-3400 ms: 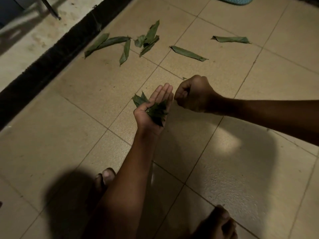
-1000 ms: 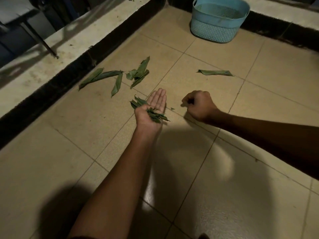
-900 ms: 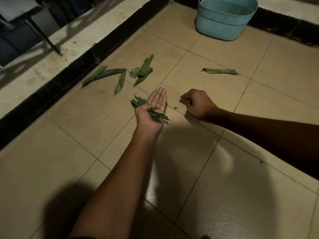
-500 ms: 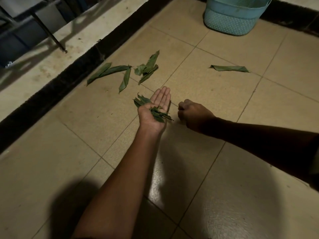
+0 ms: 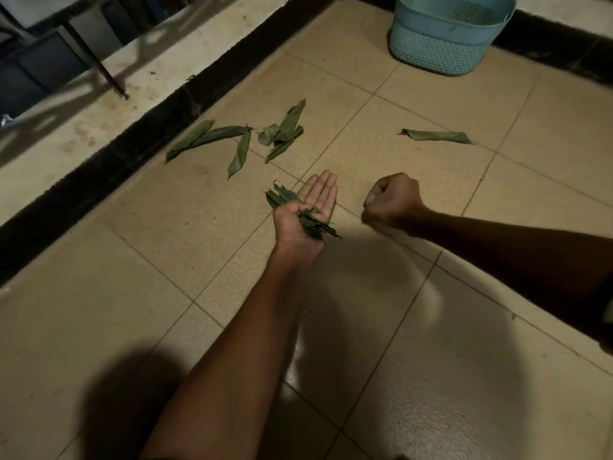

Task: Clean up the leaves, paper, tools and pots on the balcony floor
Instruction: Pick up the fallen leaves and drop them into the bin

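My left hand (image 5: 316,202) lies palm up over the tiled floor, fingers stretched out, the thumb pinning a bundle of green leaves (image 5: 280,197) against the palm. To its right, apart from it, my right hand (image 5: 393,200) is closed in a fist, and nothing shows in it. More leaves lie on the floor beyond my hands: two long ones (image 5: 205,139) by the kerb, a single leaf (image 5: 240,154), a small cluster (image 5: 283,129), and a lone leaf (image 5: 436,136) off to the right.
A light blue plastic basket (image 5: 441,44) stands at the far right by the wall. A black kerb (image 5: 132,144) runs diagonally along the left, with a pale ledge and a metal leg (image 5: 96,61) behind it. Beige tiles (image 5: 431,360) lie in front.
My right fist has drawn away to the right from beside my left palm. The left hand keeps its bundle of leaves. The floor leaves have not moved.
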